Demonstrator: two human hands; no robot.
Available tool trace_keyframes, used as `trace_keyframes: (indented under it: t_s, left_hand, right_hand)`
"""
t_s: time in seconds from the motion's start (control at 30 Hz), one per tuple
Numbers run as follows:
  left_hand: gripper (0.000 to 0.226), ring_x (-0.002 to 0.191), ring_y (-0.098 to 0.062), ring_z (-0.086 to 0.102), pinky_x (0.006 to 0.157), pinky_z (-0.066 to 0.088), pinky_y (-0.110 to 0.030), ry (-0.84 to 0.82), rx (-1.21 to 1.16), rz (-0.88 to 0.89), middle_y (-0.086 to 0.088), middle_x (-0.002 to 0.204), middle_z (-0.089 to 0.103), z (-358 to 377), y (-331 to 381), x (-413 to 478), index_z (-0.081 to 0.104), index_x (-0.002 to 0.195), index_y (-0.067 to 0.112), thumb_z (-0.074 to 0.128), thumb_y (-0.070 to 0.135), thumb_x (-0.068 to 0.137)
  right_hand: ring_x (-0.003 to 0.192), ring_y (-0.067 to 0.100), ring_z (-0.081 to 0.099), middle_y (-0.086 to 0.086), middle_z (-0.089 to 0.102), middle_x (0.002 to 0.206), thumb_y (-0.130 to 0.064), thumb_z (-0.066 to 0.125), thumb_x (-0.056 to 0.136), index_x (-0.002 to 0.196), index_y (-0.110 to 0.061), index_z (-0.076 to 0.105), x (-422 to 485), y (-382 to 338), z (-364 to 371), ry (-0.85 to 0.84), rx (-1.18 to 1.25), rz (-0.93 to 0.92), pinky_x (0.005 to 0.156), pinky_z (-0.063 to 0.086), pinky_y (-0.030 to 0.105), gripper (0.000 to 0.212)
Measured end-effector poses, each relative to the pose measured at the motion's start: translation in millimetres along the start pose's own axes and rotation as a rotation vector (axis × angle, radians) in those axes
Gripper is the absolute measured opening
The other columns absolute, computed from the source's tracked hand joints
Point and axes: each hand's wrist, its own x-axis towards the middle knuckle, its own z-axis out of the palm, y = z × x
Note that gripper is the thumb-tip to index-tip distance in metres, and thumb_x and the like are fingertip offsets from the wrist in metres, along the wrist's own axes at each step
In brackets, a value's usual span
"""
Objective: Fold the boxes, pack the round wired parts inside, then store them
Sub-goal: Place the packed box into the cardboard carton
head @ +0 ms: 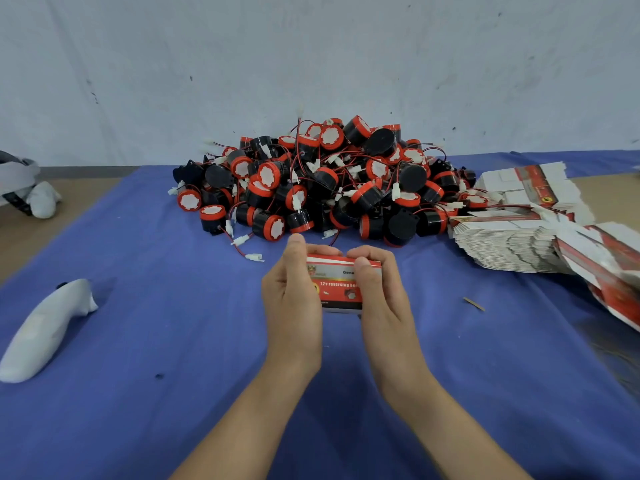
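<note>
A small red and white box (337, 284) printed "12v reversing horn" is held between both my hands above the blue cloth (173, 341). My left hand (292, 289) grips its left end, fingers curled over the top edge. My right hand (379, 289) grips its right end, thumb on the front face. Beyond the box lies a big heap of round black and red wired parts (322, 181) with white plugs. A stack of flat unfolded boxes (512, 240) lies to the right.
A white handheld controller (45, 327) lies on the cloth at left. Another white device with a strap (24, 188) sits at the far left edge. A small sliver of card (473, 303) lies right of my hands. A pale wall stands behind the heap.
</note>
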Motion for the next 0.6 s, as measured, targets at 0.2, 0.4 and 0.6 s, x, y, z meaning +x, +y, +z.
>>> trace_keyframes:
  t_s: [0.2, 0.4, 0.6]
  left_hand:
    - [0.055, 0.07, -0.009, 0.072, 0.053, 0.051, -0.014, 0.032, -0.017, -0.005, 0.0, 0.079, 0.076, 2.3, 1.3, 2.8, 0.075, 0.083, 0.012, 0.033, 0.038, 0.107]
    - [0.052, 0.069, -0.005, 0.07, 0.054, 0.05, -0.013, 0.026, 0.018, 0.064, 0.006, 0.075, 0.073, 7.0, 0.2, -3.7, 0.07, 0.073, 0.026, 0.033, 0.037, 0.108]
    - [0.056, 0.062, -0.005, 0.069, 0.052, 0.05, -0.013, 0.085, -0.007, 0.018, 0.003, 0.071, 0.073, 7.3, -1.8, 0.9, 0.068, 0.075, 0.011, 0.033, 0.04, 0.108]
  right_hand:
    - [0.087, -0.002, 0.067, -0.019, 0.069, 0.096, -0.046, 0.043, 0.098, 0.102, -0.035, 0.06, -0.4, -1.8, 4.8, 0.005, -0.004, -0.061, 0.074, 0.051, 0.012, 0.021]
    - [0.081, 0.0, 0.066, -0.014, 0.068, 0.091, -0.051, 0.039, 0.1, 0.098, -0.034, 0.06, 3.8, -2.6, 1.8, 0.05, -0.021, -0.047, 0.071, 0.051, 0.014, 0.027]
    - [0.077, -0.005, 0.065, -0.019, 0.069, 0.084, -0.052, 0.041, 0.096, 0.099, -0.027, 0.059, 1.8, -0.5, 5.3, 0.046, -0.011, -0.031, 0.068, 0.05, 0.01, 0.031]
